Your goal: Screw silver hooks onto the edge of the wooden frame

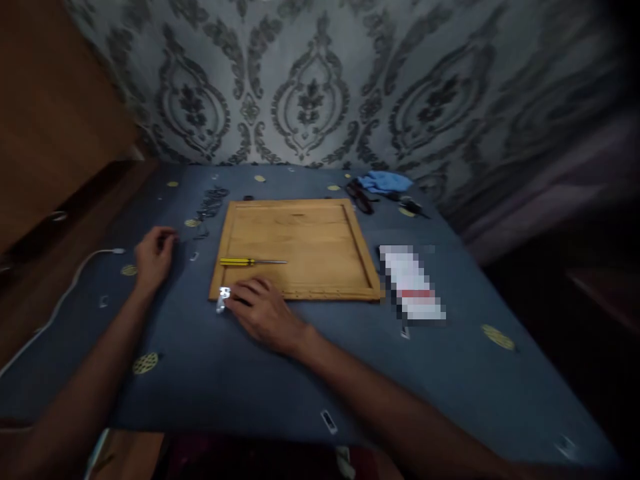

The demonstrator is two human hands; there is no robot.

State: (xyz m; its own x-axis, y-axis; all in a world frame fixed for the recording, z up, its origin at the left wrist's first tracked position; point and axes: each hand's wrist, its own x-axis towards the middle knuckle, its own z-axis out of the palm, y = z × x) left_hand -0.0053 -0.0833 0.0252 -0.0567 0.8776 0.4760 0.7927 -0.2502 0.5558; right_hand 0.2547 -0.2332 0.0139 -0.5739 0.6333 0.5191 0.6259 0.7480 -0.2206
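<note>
- While the head view is dim and a bit smeary, the right hand is easy to spot. It's palm down at the near left corner of the wooden board, fingertips on a small shiny metal bracket.
- Grip on that side: fingers bent over the bracket and touching it, but I can't tell if they pinch it or only press on it.
- That bracket lies on the desk, right against the board's near left corner.
- Left hand rests on the desk well left of the board, toward the left edge. Its grip is loosely curled, and I can't tell whether anything's in it.
- Yellow-handled screwdriver lies flat on the board near its left side, handle left, tip pointing right, just beyond the right hand.
- White cable runs along the desk's left edge, its plug end just left of the left hand.
- Blue cloth sits at the far edge, toward the right corner.
</note>
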